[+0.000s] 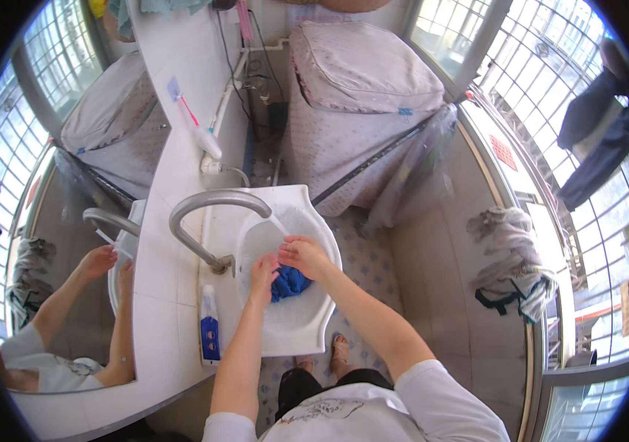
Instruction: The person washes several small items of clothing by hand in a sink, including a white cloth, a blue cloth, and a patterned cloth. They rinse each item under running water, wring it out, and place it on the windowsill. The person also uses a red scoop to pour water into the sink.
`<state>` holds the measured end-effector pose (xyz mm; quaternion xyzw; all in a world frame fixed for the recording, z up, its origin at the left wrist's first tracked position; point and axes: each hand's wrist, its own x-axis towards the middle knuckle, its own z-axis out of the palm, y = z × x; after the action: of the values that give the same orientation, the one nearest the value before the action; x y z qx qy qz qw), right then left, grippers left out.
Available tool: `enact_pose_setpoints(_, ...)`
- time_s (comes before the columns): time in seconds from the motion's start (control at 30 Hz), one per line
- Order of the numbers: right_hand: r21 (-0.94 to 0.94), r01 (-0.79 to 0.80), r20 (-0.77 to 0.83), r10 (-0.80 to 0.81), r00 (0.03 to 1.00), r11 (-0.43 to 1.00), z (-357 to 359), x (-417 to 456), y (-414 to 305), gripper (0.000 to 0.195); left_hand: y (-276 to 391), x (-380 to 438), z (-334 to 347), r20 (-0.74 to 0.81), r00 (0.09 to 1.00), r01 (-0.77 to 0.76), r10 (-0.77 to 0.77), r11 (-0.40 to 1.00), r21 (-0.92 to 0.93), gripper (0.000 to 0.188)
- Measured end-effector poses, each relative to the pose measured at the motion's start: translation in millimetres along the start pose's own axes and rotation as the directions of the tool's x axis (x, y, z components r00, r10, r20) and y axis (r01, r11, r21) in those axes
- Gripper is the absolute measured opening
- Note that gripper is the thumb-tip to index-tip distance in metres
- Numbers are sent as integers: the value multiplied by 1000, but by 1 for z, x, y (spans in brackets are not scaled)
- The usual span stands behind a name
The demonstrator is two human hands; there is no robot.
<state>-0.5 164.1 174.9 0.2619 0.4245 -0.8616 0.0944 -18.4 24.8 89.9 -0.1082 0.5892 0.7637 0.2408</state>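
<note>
Water runs from the curved metal faucet [220, 196] towards my right hand [304, 256], which is raised over the white ceramic sink [292, 331] with its fingers extended. Close beside it on the left is my left hand [263, 276], fingers slightly bent, with nothing visible in it. Below both hands a wet blue cloth [289, 284] lies bunched in the basin; the hands partly cover it. Whether the fingertips touch each other is hard to tell.
A blue and white tube [210, 326] lies on the counter left of the sink. Behind the basin stands a fabric-covered appliance [358, 110]. A mirror [87, 309] is on the left wall. Crumpled cloths [513, 259] hang at the right.
</note>
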Motion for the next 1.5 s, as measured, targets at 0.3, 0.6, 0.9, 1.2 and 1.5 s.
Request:
enact_pose_setpoints(0.3, 411, 23, -59, 1, 998, 911, 1, 103, 8, 49, 6, -13, 9, -134, 984, 85, -119, 968, -235, 40)
enact_pose_setpoints(0.6, -814, 338, 574, -558, 599, -473, 15, 93, -36, 48, -5, 1, 22, -141, 989, 45, -37, 998, 54, 46)
enact_pose_setpoints(0.9, -725, 206, 597, -451, 663, -657, -46, -11, -106, 57, -16, 86, 53, 267, 960, -278, 84, 390, 878, 36)
enact_pose_setpoints(1.2, -760, -102, 379, -566, 732, -642, -128, -129, -131, 59, 90, 19, 226, 627, 733, -601, 263, 682, 417, 20)
enact_pose_setpoints(1.5, -805, -311, 223, -745, 629, -504, -201, -227, -123, 51, 52, -66, 357, 879, 476, -614, 1, 716, 332, 20)
